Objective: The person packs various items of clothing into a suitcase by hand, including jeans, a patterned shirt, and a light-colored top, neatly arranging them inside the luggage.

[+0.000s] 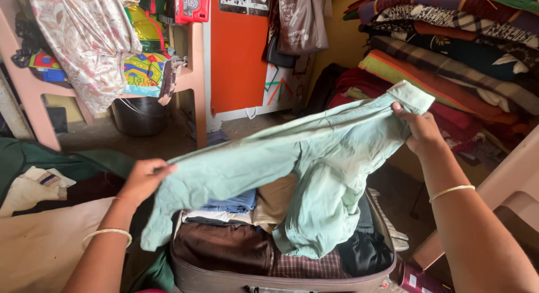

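- A tall stack of folded blankets (449,51), striped, checked and patterned in many colours, fills the right side and closes in that edge.
- The pale green shirt (314,164) is stretched across the middle of the view, held up at both ends; its body sags down into the open suitcase (281,279).
- The suitcase lies open below the shirt, packed with folded clothes in brown, tan, blue, white, checked maroon and black; its zip rim runs along the bottom edge.
- A dark green cloth and a cream cloth (39,242) lie heaped to the left, touching the suitcase side.
- A pink shelf frame (196,85) stands at upper left, hung with a floral bag (84,40) and stuffed with bright patterned packets; a black bucket (137,116) sits under it.
- Bare floor (168,138) shows only between the shelf and the suitcase, a narrow strip.
- An orange door panel (236,51) stands behind, with a grey bag (300,20) hanging on it.
- A red box-shaped packet (191,5) sits at the top edge.
- The right hand (418,130) is pinched shut on the shirt near its cuff, raised before the blankets.
- The left hand (143,178) is closed on the shirt's other end, lower down; a bangle circles each wrist.
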